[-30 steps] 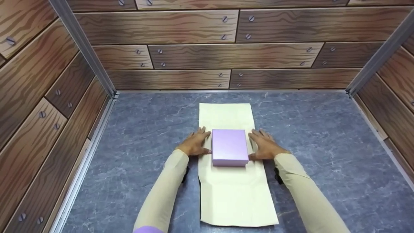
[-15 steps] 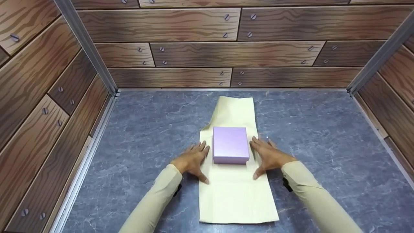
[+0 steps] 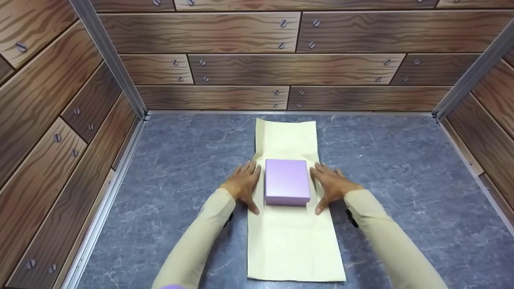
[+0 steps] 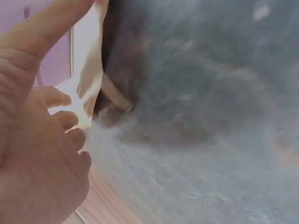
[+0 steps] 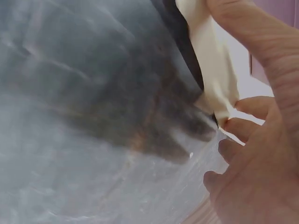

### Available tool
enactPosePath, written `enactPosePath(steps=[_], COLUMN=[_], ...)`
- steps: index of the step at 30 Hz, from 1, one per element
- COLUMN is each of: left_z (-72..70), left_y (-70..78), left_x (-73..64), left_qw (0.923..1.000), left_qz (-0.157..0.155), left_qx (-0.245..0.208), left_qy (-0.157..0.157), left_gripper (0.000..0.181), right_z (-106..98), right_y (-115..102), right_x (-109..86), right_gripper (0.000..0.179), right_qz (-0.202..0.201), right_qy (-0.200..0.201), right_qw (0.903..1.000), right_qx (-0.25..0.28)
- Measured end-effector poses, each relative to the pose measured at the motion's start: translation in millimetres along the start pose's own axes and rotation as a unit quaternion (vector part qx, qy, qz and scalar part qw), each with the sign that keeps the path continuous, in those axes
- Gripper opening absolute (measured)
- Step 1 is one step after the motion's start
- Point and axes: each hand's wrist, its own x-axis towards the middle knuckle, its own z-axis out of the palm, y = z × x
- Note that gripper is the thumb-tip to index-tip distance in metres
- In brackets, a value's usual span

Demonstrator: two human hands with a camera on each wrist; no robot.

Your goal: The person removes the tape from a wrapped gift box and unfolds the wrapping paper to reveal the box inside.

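A purple lidded box (image 3: 287, 179) lies on a long strip of pale yellow paper (image 3: 295, 249), near its middle. My left hand (image 3: 243, 184) touches the paper's left edge beside the box, fingers spread and thumb toward me. On the other side my right hand (image 3: 332, 184) mirrors it at the right edge. Both wrist views show the paper's edge lifted a little off the table near the fingertips, with the purple box behind. The far left part of the paper (image 3: 260, 134) is bent upward.
A dark blue-grey marbled tabletop (image 3: 192, 160) surrounds the paper. Walls with a wood-plank print (image 3: 237, 68) and metal corner rails (image 3: 120, 72) enclose the back and both sides.
Both hands slid toward me along the paper's edges, then back up beside the box. The thumbs spread away from the box. The paper's far left part folded inward, then partly opened out.
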Motion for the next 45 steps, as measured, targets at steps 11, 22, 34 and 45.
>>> enactPosePath(steps=[11, 22, 34, 45], left_z=[-1.0, -5.9, 21.1, 35.1], left_y=[1.0, -0.3, 11.1, 8.1], left_x=[17.2, 14.7, -29.9, -34.4], left_qw=[0.9990, 0.9983, 0.9983, 0.9967], left_qz=[-0.033, -0.047, 0.036, 0.038], left_qx=[-0.008, -0.005, -0.040, -0.068], left_qy=[-0.029, -0.035, -0.024, -0.023], left_gripper=[0.150, 0.145, 0.140, 0.145], right_z=[-1.6, -1.1, 14.5, 21.8], right_y=[5.7, 1.5, -8.2, -3.2], right_x=[9.9, 9.3, -25.3, -28.0], right_gripper=[0.143, 0.138, 0.143, 0.144], right_qz=[0.047, 0.038, -0.026, -0.018], right_qy=[-0.034, -0.018, 0.006, 0.005], right_qw=[0.9983, 0.9989, 0.9986, 0.9994], right_qx=[-0.003, -0.018, -0.045, -0.028])
